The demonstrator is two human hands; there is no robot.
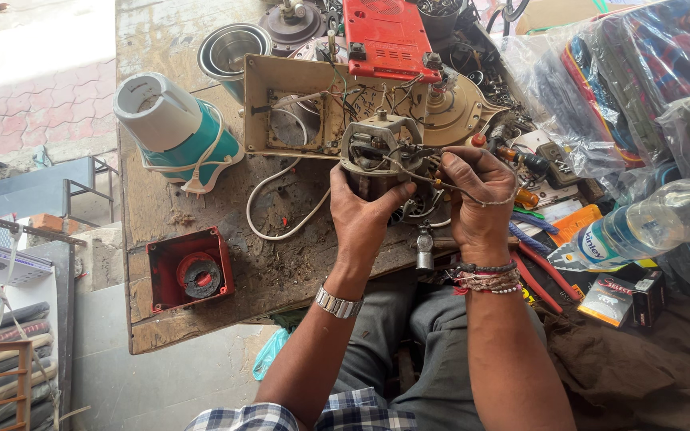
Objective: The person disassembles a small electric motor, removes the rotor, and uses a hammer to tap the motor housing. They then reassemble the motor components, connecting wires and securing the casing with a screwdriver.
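Mid-frame, just above centre: left hand (pixel 365 214) wraps around the body of an exposed electric motor (pixel 381 160) on the worn wooden bench (pixel 201 199), steadying it; right hand (pixel 479 199) pinches a thin wire (pixel 417 174) running to the motor's top. Looks like the wiring stage of motor work. Next move likely needs a fine, steady hold on that wire while the motor stays braced.

my left hand (pixel 365 209) hides the motor's (pixel 381 156) lower body; the red casing (pixel 385 36) runs off the top edge; the wire tips by my right hand (pixel 481 199) are too small to tell.
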